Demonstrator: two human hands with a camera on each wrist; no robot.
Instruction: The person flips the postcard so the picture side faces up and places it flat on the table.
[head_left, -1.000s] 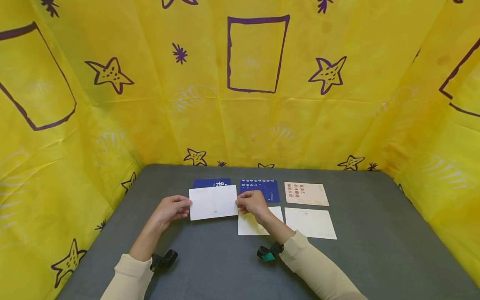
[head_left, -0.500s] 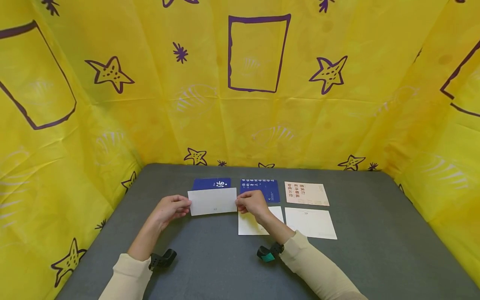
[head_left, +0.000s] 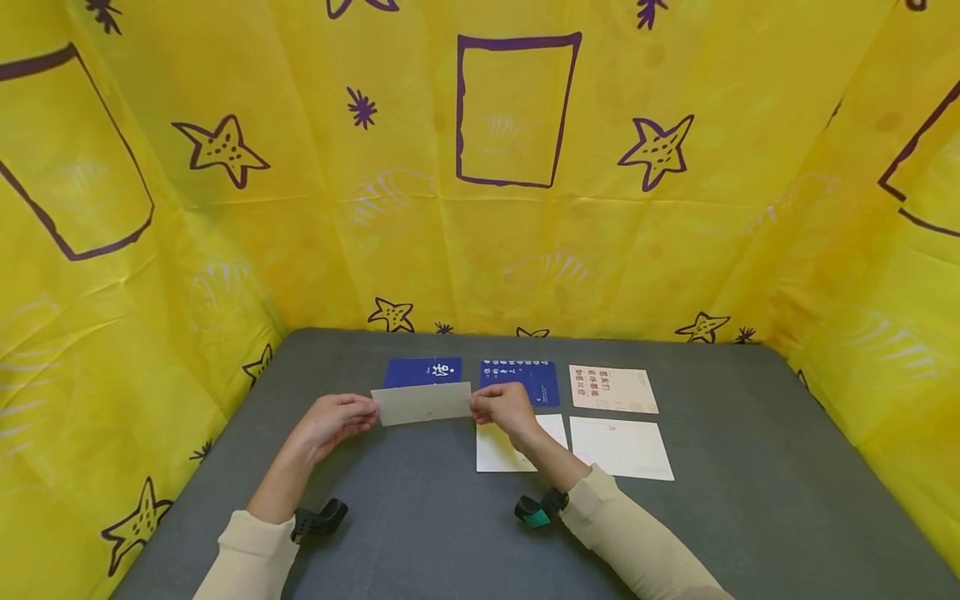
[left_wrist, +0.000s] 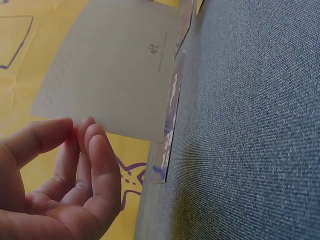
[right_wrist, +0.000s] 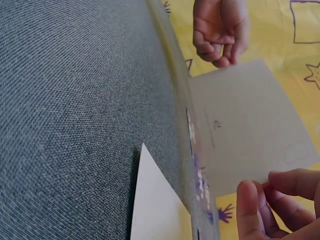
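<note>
Between both hands a white postcard [head_left: 422,404] is held above the table, tilted so that it looks narrow in the head view. My left hand [head_left: 334,423] pinches its left edge with thumb and fingertips. At the opposite edge my right hand [head_left: 508,410] pinches it the same way. Small print shows on the face of the card [left_wrist: 117,65] in the left wrist view. Just behind it lies a blue card [head_left: 423,371] with white characters, partly covered. Under the right hand and wrist is a white card [head_left: 498,448], partly hidden.
A second blue card [head_left: 536,385], a pink card [head_left: 612,389] with dark characters and a white card [head_left: 621,447] lie to the right on the grey table [head_left: 750,500]. A yellow patterned cloth [head_left: 510,250] rises behind and at both sides.
The held postcard has tilted from facing the head camera towards lying flat, so it looks narrower and more of the blue card behind shows. The left hand has shifted slightly left.
</note>
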